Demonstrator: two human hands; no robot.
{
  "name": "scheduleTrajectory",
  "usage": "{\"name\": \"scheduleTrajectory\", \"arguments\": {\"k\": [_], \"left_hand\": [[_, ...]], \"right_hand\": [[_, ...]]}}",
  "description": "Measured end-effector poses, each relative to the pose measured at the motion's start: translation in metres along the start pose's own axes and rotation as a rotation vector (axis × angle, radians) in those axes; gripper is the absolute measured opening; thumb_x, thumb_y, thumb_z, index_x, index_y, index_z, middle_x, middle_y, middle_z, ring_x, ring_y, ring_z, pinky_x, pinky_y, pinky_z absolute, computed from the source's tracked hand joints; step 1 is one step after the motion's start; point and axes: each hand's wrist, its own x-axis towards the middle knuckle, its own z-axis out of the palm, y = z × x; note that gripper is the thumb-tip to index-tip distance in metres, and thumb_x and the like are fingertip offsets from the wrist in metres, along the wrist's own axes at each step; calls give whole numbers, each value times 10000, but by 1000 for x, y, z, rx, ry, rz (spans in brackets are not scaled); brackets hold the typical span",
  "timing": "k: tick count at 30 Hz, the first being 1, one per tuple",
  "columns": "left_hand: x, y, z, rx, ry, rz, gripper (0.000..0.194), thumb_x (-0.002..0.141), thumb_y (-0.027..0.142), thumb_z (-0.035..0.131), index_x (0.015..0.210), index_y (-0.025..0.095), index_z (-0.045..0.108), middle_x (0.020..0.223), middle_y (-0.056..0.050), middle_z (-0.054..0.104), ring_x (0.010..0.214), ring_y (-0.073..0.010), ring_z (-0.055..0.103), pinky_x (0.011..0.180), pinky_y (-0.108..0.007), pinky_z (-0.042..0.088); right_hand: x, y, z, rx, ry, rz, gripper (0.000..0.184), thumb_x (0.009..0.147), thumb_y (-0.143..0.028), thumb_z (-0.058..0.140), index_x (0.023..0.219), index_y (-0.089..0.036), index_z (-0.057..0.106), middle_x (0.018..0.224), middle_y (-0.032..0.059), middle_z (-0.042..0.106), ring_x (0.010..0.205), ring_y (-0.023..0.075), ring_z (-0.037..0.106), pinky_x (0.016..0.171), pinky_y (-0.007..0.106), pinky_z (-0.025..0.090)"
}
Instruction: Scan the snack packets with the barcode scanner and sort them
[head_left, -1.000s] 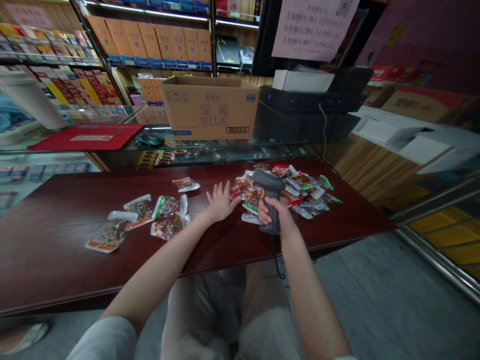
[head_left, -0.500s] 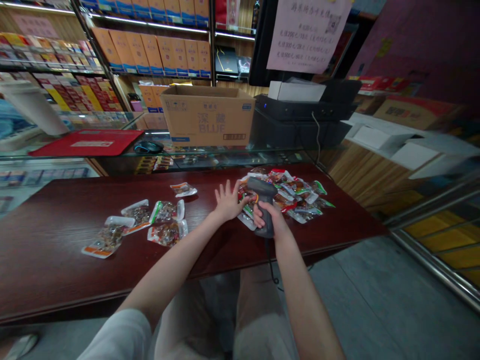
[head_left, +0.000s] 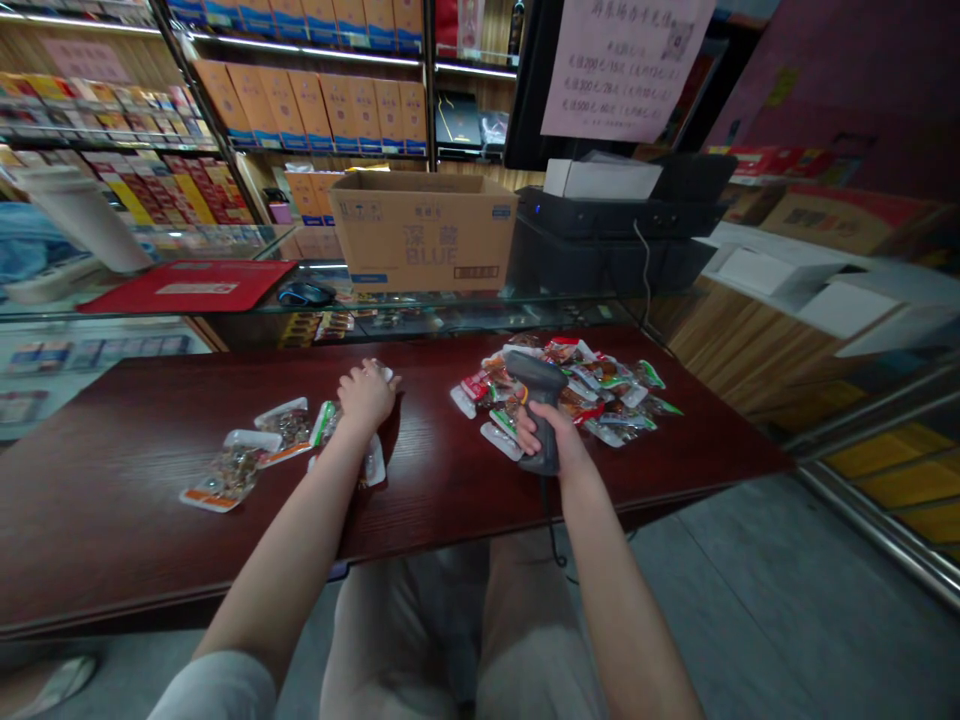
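Note:
My right hand [head_left: 553, 436] is wrapped round the grip of a dark grey barcode scanner [head_left: 537, 375], whose cable hangs past the table edge. Behind and around the scanner lies a heap of small snack packets [head_left: 611, 400] in clear, red and green plastic. On the left side, my left hand [head_left: 367, 397] is closed over a small snack packet [head_left: 387, 373], and only its pale edge shows. Several other packets lie close by, among them an orange-edged packet [head_left: 219, 480] and a clear packet [head_left: 286, 425]. My left forearm partly hides the nearest ones.
A dark red table [head_left: 442, 480] spans the front. Behind it, a glass counter holds an open cardboard box [head_left: 424, 235], a computer mouse [head_left: 306, 293], a red mat [head_left: 187, 285] and a white cup [head_left: 86, 220]. A black machine [head_left: 615, 240] stands right of the box.
My left hand has moved left from beside the heap, its spread fingers closing over the single packet at the left. My right hand keeps the scanner in nearly the same place.

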Motion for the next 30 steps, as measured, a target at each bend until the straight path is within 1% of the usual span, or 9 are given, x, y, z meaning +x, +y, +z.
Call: {"name": "scheduleTrajectory", "arguments": {"k": [4,8,10,14,17,22,25,27,30], "left_hand": [[11,-12,8,-47,-25,167,378,889,292,490,1157,68,635,1208,-255,597,1112,-372,574,896,-444,468],[16,-9,7,-467,-41,290,281,895,316,491,1013,137,673,1022,-144,685,980,-276,639,907,-396,477],[13,-3,5,-857,-167,293,331,889,408,521,1005,133,665,948,-108,701,915,-251,657,870,-388,502],[0,8,-2,-1547,-604,314,530,800,500,672,1196,161,579,1076,-100,692,893,-213,676,736,-329,553],[-10,12,-10,-1742,-744,322,517,713,421,795,1126,188,589,1101,-85,685,914,-190,680,725,-286,562],[-18,13,-20,-1835,-864,312,537,703,373,816,1156,210,578,1209,-95,655,1067,-259,657,877,-453,565],[-18,15,-20,-1760,-769,397,490,750,400,772,1156,197,586,1188,-104,664,1085,-268,647,941,-517,524],[-18,17,-19,-1603,-533,547,381,800,415,717,1089,184,624,1133,-101,680,1078,-261,643,977,-523,494],[-18,18,-19,-1192,-79,858,208,859,350,648,982,185,673,1094,-101,677,1129,-247,600,1038,-487,441]], "right_hand": [[0,0,-1,-10,3,3,276,773,-327,651,966,-195,505,541,-96,470,323,50,357,339,191,282],[0,0,-2,-14,6,5,272,779,-328,649,972,-193,512,542,-93,468,327,56,364,339,197,291],[0,1,-1,-9,12,8,262,782,-328,645,966,-195,512,543,-92,474,328,57,368,339,196,297],[0,2,0,7,0,47,267,768,-320,656,957,-189,520,534,-92,484,318,55,364,340,197,319],[0,2,1,6,-20,81,251,758,-318,668,910,-186,517,523,-87,485,313,56,362,336,201,320],[-2,2,3,-21,-71,109,238,767,-306,664,897,-188,502,531,-80,493,310,55,365,340,200,313],[-3,1,5,-26,-79,101,243,772,-291,655,927,-183,503,538,-82,495,311,52,365,341,195,303],[-3,1,5,-27,-87,95,249,778,-287,647,952,-179,504,538,-84,493,313,53,367,342,194,301],[-3,1,4,-31,-101,96,254,785,-291,638,968,-176,505,538,-87,487,313,51,364,345,194,303]]}}
